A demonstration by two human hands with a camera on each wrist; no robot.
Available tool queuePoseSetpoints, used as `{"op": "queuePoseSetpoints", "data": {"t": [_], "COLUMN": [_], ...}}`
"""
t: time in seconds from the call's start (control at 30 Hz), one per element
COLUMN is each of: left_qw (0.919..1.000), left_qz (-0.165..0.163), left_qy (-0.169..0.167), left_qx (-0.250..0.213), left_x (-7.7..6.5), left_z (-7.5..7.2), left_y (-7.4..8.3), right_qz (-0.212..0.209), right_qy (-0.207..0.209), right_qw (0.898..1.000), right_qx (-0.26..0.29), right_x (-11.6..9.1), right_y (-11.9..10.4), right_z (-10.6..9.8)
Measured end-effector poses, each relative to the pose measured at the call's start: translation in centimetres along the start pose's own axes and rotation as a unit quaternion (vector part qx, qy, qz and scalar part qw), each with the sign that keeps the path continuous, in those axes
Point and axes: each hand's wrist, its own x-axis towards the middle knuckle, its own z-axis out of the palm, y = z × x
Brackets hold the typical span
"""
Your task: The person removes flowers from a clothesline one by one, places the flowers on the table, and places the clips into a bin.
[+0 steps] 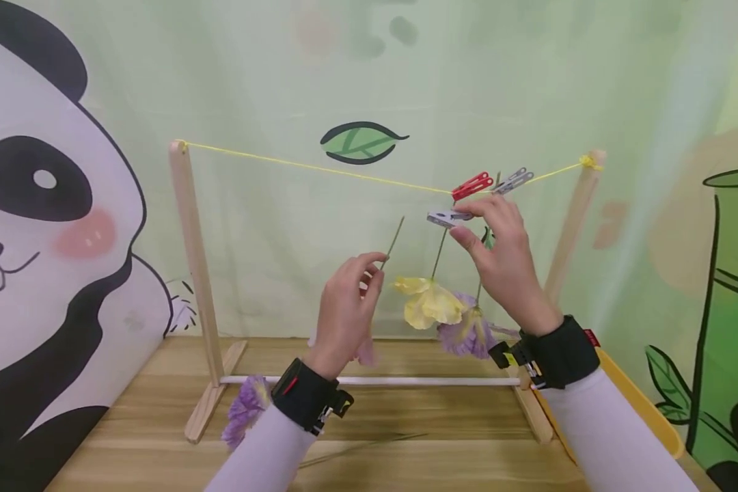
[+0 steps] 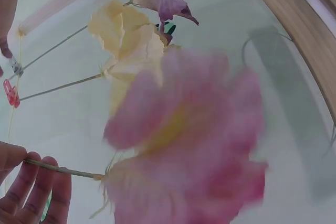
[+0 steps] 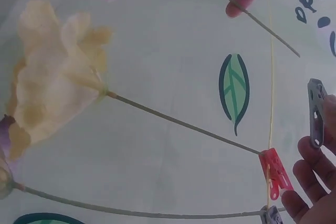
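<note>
My left hand (image 1: pixel 348 311) pinches the thin stem of a pink flower (image 2: pixel 184 145), its bloom hanging below and mostly hidden behind the hand in the head view. Between thumb and fingers, my right hand (image 1: pixel 504 253) holds a grey clothespin (image 1: pixel 449 218) just below the yellow string (image 1: pixel 320 167). Close by on the string, a red clothespin (image 1: pixel 472 185) clips the stem of a yellow flower (image 1: pixel 429 303). Beside it another grey clothespin (image 1: pixel 514 180) holds the stem of a purple flower (image 1: pixel 467 333). Both blooms hang upside down.
Two wooden posts (image 1: pixel 195 260) carry the string, joined low down by a white rod (image 1: pixel 430 381). On the wooden table (image 1: pixel 147 410) lie another purple flower (image 1: pixel 244 408) and a loose stem (image 1: pixel 363 447). A yellow tray (image 1: pixel 642 403) sits at the right.
</note>
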Motion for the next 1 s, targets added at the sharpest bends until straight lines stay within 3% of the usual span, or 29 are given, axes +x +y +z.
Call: {"op": "queuePoseSetpoints", "data": {"t": [0.2, 0.4, 0.77, 1.0], "left_qw": [0.9999, 0.9997, 0.9987, 0.9974], "left_qz": [-0.014, -0.018, -0.022, -0.018], "left_qy": [0.006, 0.016, -0.017, -0.029], "left_qx": [-0.001, 0.003, 0.043, 0.063], "left_x": [-1.3, -2.3, -4.7, -5.2], "left_z": [-0.3, -0.8, -2.4, -2.9], "left_y": [-0.3, -0.9, -1.1, -1.4], "right_qz": [0.03, 0.052, 0.073, 0.084], "right_qy": [0.031, 0.041, 0.073, 0.081], "right_qw": [0.999, 0.998, 0.995, 0.993], "right_qx": [0.006, 0.015, 0.015, -0.012], "right_x": [-2.7, -3.9, -6.0, -6.7], "right_y": [0.3, 1.2, 2.1, 2.8], "right_z": [-0.7, -0.6, -1.5, -2.7]}}
